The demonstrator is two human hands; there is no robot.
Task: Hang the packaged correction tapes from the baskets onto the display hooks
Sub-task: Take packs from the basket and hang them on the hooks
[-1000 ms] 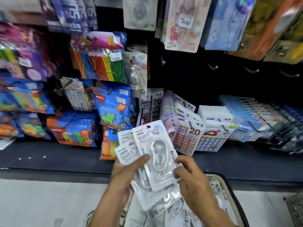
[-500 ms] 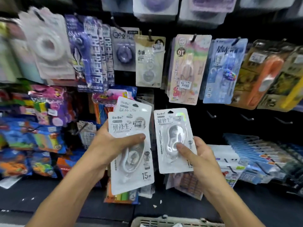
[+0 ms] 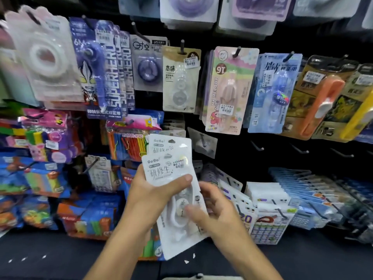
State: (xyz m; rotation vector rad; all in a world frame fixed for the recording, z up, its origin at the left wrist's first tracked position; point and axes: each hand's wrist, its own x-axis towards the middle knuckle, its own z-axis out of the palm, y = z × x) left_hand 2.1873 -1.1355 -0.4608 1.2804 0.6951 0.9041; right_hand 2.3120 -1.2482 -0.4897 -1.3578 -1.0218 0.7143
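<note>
My left hand (image 3: 150, 197) grips a stack of white packaged correction tapes (image 3: 171, 174), thumb across the front pack. My right hand (image 3: 214, 211) pinches the lower part of the same stack, thumb on the front; it is blurred. At least two packs show, fanned one behind the other. Bare display hooks (image 3: 257, 146) stick out of the dark board to the right of the stack, and a hook with a hanging pack (image 3: 202, 138) sits just right of the stack's top. A sliver of the basket rim (image 3: 198, 277) shows at the bottom edge.
Other hung packs fill the upper board: a beige correction tape (image 3: 180, 79), a pink My Melody pack (image 3: 228, 91), a blue pack (image 3: 272, 93). Coloured stick packs (image 3: 129, 142) and blue packs (image 3: 36, 178) hang on the left. Calendars and pads (image 3: 268, 217) stand lower right.
The view rose from the basket to the display board. My right hand, which held a separate pack half a second ago, has come back to the stack in my left hand.
</note>
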